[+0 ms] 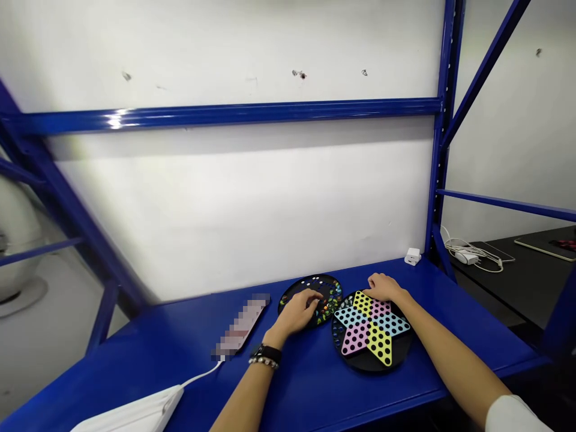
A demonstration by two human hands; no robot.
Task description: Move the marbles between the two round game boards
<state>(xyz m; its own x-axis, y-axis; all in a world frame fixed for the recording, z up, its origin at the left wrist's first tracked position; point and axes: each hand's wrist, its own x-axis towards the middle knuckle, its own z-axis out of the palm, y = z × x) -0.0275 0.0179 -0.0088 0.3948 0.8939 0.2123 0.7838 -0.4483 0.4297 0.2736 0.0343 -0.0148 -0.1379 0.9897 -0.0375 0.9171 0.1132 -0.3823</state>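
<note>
Left forearm (246,393) slants up and rightward; left hand (297,309) is lowered palm down, fingers (310,294) bent toward the right, thumb (311,309) set slightly apart below them. Right forearm (450,357) extends diagonally from lower right — right hand (383,287) palm down, fingers pointing leftward and bent, grip not determinable. Hands are near each other — not touching.
</note>
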